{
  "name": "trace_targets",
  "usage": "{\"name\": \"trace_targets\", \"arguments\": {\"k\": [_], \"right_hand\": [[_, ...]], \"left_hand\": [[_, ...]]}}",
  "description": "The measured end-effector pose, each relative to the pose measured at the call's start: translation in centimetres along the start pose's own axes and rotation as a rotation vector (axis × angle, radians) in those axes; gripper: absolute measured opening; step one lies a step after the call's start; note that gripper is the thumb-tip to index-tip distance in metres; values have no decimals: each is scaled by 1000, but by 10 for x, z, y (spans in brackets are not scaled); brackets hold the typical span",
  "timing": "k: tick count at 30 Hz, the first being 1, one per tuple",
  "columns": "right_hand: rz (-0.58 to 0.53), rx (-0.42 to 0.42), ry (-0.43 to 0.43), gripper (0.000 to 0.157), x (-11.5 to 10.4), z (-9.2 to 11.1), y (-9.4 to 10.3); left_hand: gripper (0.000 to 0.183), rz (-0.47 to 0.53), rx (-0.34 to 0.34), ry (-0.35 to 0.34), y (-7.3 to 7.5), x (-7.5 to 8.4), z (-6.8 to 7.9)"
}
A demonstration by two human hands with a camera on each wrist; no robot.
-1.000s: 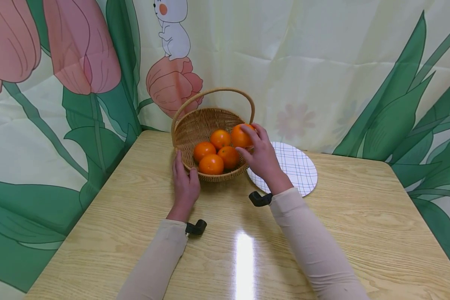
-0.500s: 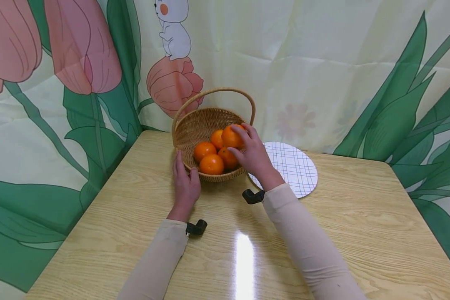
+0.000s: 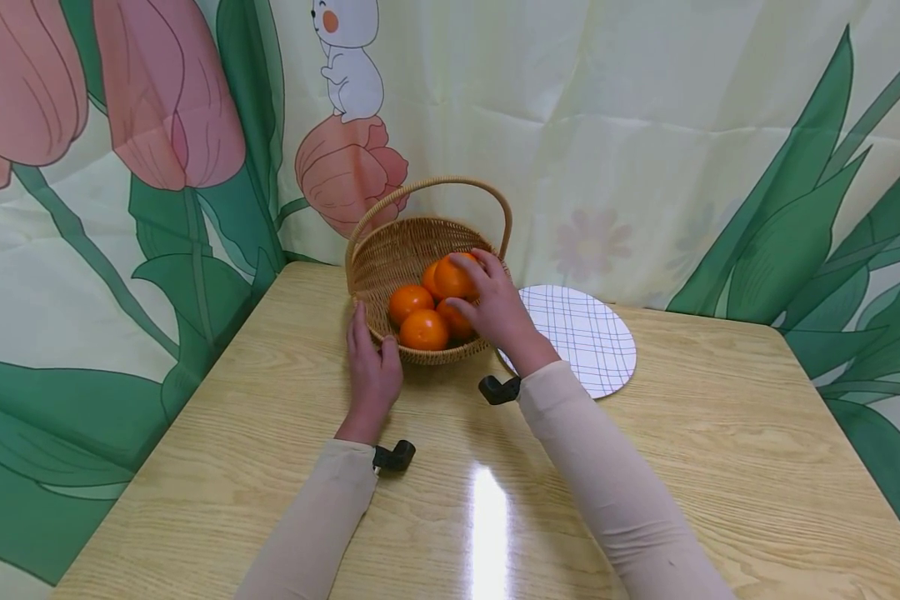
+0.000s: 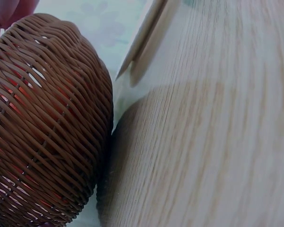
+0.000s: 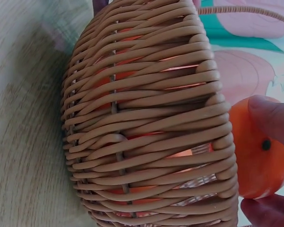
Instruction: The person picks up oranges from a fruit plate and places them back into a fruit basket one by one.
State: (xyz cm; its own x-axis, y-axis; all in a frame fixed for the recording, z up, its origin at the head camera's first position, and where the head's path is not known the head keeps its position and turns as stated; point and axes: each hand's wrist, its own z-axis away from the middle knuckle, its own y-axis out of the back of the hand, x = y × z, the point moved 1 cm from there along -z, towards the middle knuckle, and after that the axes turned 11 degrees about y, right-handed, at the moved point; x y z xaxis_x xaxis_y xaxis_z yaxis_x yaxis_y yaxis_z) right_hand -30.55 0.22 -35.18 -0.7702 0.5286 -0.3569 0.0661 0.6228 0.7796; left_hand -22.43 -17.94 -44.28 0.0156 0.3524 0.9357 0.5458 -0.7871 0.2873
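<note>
A brown wicker basket (image 3: 387,257) with a tall arched handle stands at the back of the table and holds several oranges (image 3: 423,331). My right hand (image 3: 501,307) reaches over its right rim, thumb and fingers curled round another orange (image 3: 455,276). In the right wrist view, this orange (image 5: 258,156) shows its small green stem end just past the woven rim. My left hand (image 3: 375,377) lies against the basket's outer left front, fingers stretched along the side and thumb at the front rim. Close up, the left wrist view shows the woven wall (image 4: 47,113).
Right of the basket lies a round white mat (image 3: 588,337) with blue grid lines, partly behind my right wrist. The wooden table (image 3: 705,433) ends at a curtain (image 3: 607,150) printed with tulips and a white animal.
My right hand has moved left and slightly down with its orange, from the basket's right rim to over the other oranges. My left hand stays at the basket's side.
</note>
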Motion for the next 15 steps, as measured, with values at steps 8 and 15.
{"name": "trace_targets", "arguments": {"k": [8, 15], "right_hand": [[-4, -52, -36, 60, -2, -5, -4], [10, -99, -47, 61, -3, -7, -10]], "left_hand": [[68, 7, -10, -3, 0, 0, 0], [67, 2, -11, -4, 0, -2, 0]]}}
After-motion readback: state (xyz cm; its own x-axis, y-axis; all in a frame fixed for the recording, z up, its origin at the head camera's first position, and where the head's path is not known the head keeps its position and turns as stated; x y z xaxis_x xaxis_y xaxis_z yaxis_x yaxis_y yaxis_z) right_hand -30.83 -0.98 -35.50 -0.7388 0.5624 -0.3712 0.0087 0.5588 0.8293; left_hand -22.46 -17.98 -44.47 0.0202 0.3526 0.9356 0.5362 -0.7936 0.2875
